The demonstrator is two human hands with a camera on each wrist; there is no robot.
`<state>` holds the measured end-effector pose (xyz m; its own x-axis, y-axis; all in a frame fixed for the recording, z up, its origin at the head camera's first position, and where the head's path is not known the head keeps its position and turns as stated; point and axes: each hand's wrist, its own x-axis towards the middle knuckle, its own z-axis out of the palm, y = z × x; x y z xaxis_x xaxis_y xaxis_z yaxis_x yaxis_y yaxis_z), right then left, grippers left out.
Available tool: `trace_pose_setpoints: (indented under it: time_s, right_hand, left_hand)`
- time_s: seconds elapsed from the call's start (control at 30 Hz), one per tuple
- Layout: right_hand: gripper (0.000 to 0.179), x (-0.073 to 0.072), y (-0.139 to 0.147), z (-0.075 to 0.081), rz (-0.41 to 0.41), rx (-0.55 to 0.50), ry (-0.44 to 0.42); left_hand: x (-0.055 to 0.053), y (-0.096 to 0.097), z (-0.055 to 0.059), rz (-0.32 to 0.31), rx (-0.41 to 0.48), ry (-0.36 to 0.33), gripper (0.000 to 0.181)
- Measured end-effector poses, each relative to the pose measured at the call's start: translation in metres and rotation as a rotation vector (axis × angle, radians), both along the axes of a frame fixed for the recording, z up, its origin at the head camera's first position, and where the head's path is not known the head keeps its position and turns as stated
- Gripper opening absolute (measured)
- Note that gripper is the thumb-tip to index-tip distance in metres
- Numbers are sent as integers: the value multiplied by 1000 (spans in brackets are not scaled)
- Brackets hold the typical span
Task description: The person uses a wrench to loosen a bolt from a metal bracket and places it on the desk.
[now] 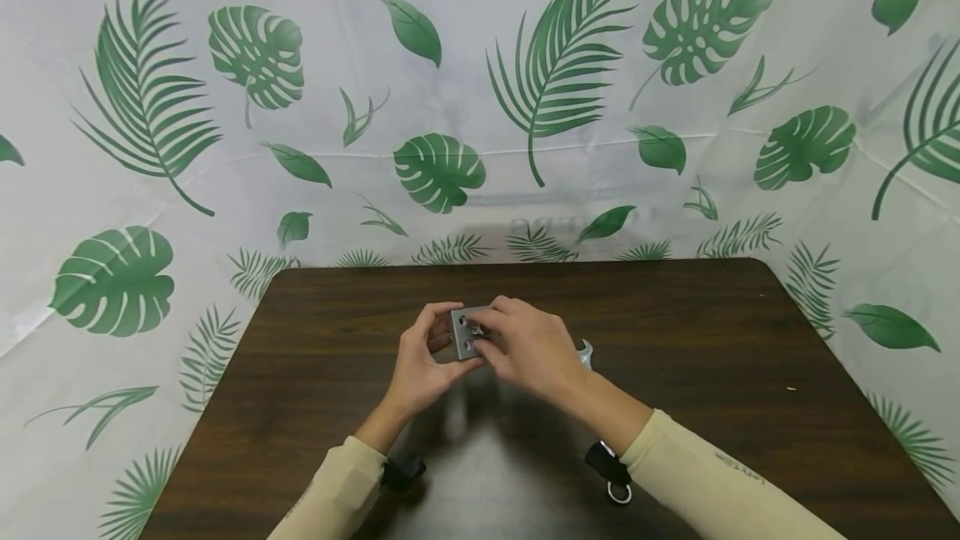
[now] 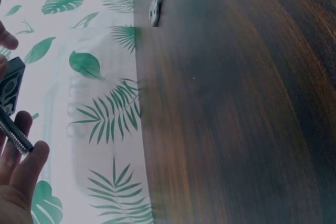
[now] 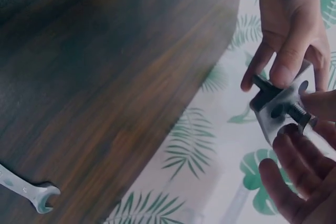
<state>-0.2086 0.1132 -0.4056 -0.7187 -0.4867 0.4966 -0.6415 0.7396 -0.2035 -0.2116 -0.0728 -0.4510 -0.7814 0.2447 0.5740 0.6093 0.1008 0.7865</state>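
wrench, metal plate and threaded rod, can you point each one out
wrench (image 3: pixel 27 188): right wrist view, on the shank just short of its open end
metal plate (image 1: pixel 463 334): head view, on the face between two holes
threaded rod (image 2: pixel 14 136): left wrist view, on the visible threads

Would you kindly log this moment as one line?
left hand: grips metal part | right hand: fingers around bolt | wrench: on table

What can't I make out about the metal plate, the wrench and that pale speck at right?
Metal plate: right side hidden by the right hand in the head view.
Wrench: handle hidden behind that hand in the head view; cut off by the left edge in the right wrist view.
Pale speck: too small to identify, head view.
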Motion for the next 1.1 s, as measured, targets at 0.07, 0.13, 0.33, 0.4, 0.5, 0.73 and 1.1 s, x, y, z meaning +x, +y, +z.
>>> trace_pose_setpoints:
  time_s: [0.07,0.13,0.33,0.4,0.5,0.73,1.1]
  right_hand:
    - [26,0,0,0,-51,-19,-34]
    - [26,0,-1,0,-86,-39,-68]
    - [20,-2,1,-1,15,-15,6]
    - [27,-2,2,-2,37,-2,31]
    - [30,-1,2,-1,-8,-17,8]
    - [20,-1,-1,1,-64,-32,-29]
    - [26,-2,1,0,-58,-57,15]
  left_hand:
    - [-1,0,0,-2,3,-10,67]
    - [-1,0,0,-2,3,-16,67]
    - [0,0,0,5,-4,-10,68]
    - [0,0,-1,4,-2,-6,68]
    - [0,0,0,1,1,3,67]
    - [-1,0,1,1,-2,-7,68]
    - [-1,0,1,-8,5,-10,67]
